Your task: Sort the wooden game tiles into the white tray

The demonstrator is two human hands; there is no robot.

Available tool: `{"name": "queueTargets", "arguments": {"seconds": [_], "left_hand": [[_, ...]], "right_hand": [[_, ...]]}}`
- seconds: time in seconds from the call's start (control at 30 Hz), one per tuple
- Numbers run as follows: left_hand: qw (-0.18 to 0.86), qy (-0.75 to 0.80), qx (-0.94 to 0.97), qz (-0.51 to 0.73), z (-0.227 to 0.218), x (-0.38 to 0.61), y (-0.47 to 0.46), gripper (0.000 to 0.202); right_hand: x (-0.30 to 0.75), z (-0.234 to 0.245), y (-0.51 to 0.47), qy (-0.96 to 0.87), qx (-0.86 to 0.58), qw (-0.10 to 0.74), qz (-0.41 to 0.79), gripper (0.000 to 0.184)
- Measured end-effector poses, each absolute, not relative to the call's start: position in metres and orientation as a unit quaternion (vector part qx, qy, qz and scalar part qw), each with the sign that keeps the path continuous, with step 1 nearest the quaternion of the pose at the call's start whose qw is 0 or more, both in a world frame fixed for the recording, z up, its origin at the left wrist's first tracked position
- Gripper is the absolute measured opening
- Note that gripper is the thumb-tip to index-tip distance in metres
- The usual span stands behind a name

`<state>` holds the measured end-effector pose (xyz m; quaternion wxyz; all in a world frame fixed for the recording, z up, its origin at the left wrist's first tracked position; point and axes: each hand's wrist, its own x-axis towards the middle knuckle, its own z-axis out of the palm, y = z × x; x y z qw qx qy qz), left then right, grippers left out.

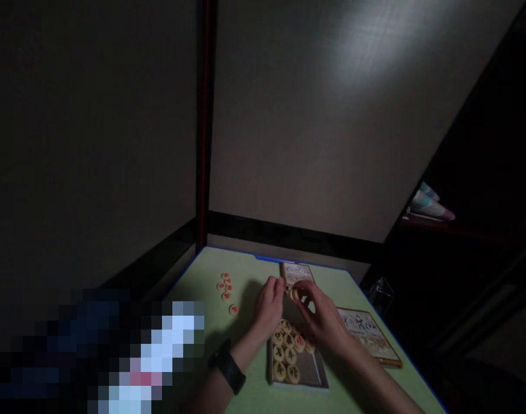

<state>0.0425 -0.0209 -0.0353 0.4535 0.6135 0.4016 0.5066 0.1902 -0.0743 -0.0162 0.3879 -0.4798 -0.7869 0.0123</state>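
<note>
The right forearm (370,368) slants in—its right hand (321,313) pinching a round piece (294,294) over the table (246,261), between far edge and open box (300,386). Left hand (269,305) just beside the piece—finger grip I cannot tell.

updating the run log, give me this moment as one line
right hand: holding round piece; left hand: close beside it, grip unclear; open tray: partly filled with pieces; loose red-marked pieces: on green tabletop
</note>
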Motion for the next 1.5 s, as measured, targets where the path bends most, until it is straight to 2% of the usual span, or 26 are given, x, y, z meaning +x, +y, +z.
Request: {"name": "queueTargets", "arguments": {"seconds": [0.13, 0.23, 0.37, 0.5, 0.67, 0.83, 1.0, 1.3, 1.5], "left_hand": [[0.637, 0.305, 0.576, 0.411, -0.042, 0.045, -0.028, 0.048], [0.705, 0.263, 0.527, 0.395, -0.046, 0.045, -0.030, 0.057], [0.760, 0.212, 0.476, 0.389, -0.044, 0.042, -0.029, 0.050], [0.799, 0.178, 0.422, 0.390, -0.031, 0.037, -0.029, 0.038], [0.820, 0.161, 0.389, 0.389, -0.018, 0.031, -0.032, 0.032], [0.812, 0.148, 0.424, 0.374, -0.018, 0.030, -0.034, 0.031], [0.808, 0.142, 0.441, 0.363, -0.024, 0.033, -0.035, 0.029], [0.809, 0.132, 0.444, 0.361, -0.026, 0.034, -0.036, 0.027], [0.805, 0.147, 0.446, 0.362, -0.025, 0.031, -0.034, 0.026]], "right_hand": [[0.188, -0.022, -0.087, -0.776, -0.483, 0.405, -0.032, 0.020], [0.185, -0.024, -0.090, -0.784, -0.468, 0.405, -0.056, 0.022], [0.186, -0.024, -0.091, -0.779, -0.449, 0.433, -0.070, 0.029], [0.190, -0.019, -0.091, -0.738, -0.430, 0.518, -0.040, 0.025], [0.195, -0.014, -0.088, -0.675, -0.450, 0.585, 0.006, 0.019], [0.195, -0.021, -0.087, -0.686, -0.464, 0.560, 0.020, 0.028], [0.189, -0.026, -0.090, -0.708, -0.469, 0.527, 0.017, 0.029], [0.183, -0.020, -0.095, -0.749, -0.428, 0.500, -0.075, 0.031], [0.183, -0.022, -0.096, -0.740, -0.445, 0.498, -0.077, 0.032]]}}
